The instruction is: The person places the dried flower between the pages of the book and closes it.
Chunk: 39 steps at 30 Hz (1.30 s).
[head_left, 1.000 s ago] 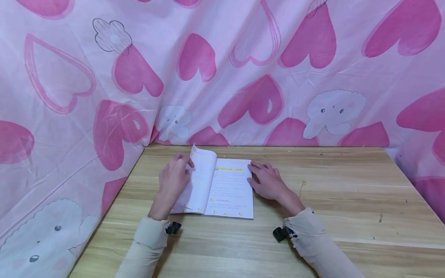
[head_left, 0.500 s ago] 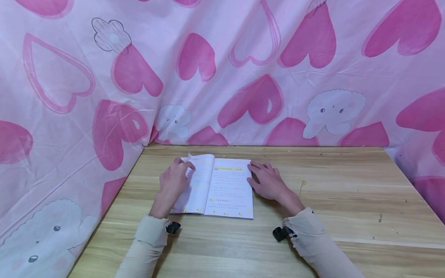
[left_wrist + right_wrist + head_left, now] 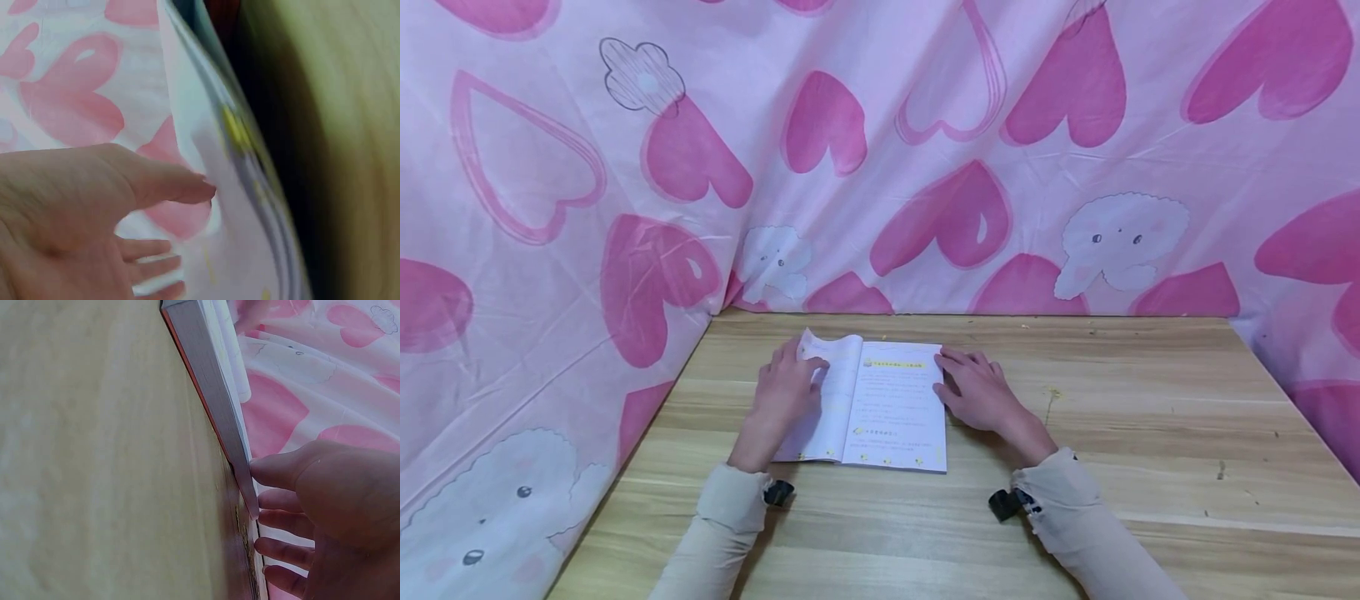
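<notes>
An open book (image 3: pixel 895 400) with printed text and small yellow pictures lies on the wooden table. My left hand (image 3: pixel 784 392) is at its left side; the thumb reaches onto the left page (image 3: pixel 837 408), whose far corner curls up. In the left wrist view, that thumb (image 3: pixel 181 186) meets the page while the other fingers extend fairly straight near its outer edge. On the opposite side, my right hand (image 3: pixel 981 392) rests with fingertips along the right edge. Seen from the right wrist, its thumb (image 3: pixel 275 472) touches the edge of the page stack, fingers extended beside it.
A pink cloth (image 3: pixel 925 208) with hearts and white cartoon animals hangs behind the table (image 3: pixel 880 533) and along its left side. A small yellowish mark (image 3: pixel 1055 393) shows on the tabletop right of the right hand. Black cameras are strapped at both wrists.
The raised left page has come down lower, its far corner still curled. My left hand has shifted slightly right, along with the book's left edge. My right hand has stayed put.
</notes>
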Motion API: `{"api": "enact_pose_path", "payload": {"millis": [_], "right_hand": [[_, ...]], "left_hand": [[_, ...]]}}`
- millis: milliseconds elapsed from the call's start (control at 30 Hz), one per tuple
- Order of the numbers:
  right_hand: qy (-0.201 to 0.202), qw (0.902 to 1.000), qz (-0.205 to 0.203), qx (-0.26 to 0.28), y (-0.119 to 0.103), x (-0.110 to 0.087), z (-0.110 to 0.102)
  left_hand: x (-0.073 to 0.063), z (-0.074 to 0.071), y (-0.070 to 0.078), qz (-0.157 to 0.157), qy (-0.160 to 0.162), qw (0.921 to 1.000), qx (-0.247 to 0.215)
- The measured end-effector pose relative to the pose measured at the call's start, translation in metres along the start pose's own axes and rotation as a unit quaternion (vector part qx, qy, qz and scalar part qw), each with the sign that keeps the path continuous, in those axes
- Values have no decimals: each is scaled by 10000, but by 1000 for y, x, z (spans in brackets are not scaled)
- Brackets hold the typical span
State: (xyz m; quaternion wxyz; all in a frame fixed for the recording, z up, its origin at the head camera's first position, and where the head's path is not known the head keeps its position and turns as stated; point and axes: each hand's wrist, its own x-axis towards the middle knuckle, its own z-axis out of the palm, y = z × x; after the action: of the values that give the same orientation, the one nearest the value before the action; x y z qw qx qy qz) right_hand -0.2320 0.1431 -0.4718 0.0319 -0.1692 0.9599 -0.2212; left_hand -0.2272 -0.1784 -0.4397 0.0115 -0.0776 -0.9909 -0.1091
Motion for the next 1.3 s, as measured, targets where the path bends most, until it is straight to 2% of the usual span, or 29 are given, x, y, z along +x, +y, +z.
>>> {"api": "enact_pose_path", "payload": {"millis": [67,133,267,367,467,600,700,1133,1300], "right_hand": [[-1,10000,6,-6,0,0,0],[-6,10000,14,-2,0,0,0],[-24,10000,39,22,0,-1,0],[-35,10000,42,19,0,-1,0],[-42,10000,51,30,0,0,0],[-35,10000,23,73,0,1,0],[-28,9999,15,123,-1,1,0],[71,9992,15,392,5,3,2],[383,9957,-190,817,10,6,2]], "left_hand": [[3,2,2,345,150,9993,27],[5,4,4,826,211,9964,-43],[6,6,6,1777,105,9833,-366],[5,7,8,2076,-7,9764,-594],[5,8,11,1947,-118,9786,-653],[2,10,12,1471,-473,9854,-715],[0,12,12,1233,-630,9878,-719],[-2,15,14,924,-644,9920,-577],[-2,15,15,891,-621,9929,-494]]}}
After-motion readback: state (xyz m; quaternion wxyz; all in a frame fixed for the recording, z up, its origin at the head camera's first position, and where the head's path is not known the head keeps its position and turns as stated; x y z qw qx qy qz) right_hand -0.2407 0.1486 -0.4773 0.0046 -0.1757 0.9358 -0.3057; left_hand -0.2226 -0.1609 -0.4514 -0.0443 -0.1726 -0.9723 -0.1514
